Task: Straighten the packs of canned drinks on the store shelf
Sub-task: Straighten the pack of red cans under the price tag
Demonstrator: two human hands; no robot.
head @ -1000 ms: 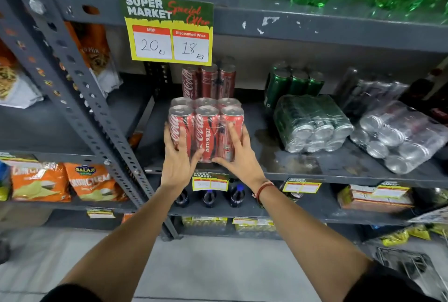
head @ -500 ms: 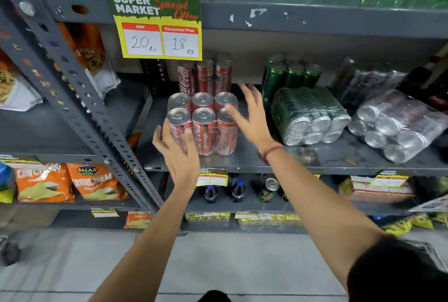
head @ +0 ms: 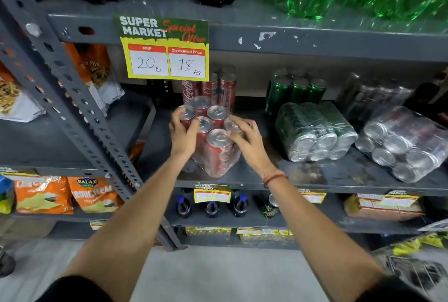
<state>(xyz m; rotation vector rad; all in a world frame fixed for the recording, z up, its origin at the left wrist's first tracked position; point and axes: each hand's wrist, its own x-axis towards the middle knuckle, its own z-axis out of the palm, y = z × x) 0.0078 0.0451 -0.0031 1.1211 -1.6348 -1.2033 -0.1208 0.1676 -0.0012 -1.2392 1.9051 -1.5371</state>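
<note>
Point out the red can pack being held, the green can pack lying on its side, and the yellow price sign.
red can pack (head: 219, 156): head view, front can's side.
green can pack (head: 312, 122): head view, wrapped side.
yellow price sign (head: 164, 49): head view, sign's middle.

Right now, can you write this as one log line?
step: turning pack | left hand: gripping shrink-wrapped pack of red cola cans | right hand: gripping same pack | pack: skewed on grey metal shelf

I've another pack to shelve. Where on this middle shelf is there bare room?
Bare shelf lies left of the red can pack, up to the slotted post. A front strip is free before the green pack. Further right, packs crowd together.
</note>
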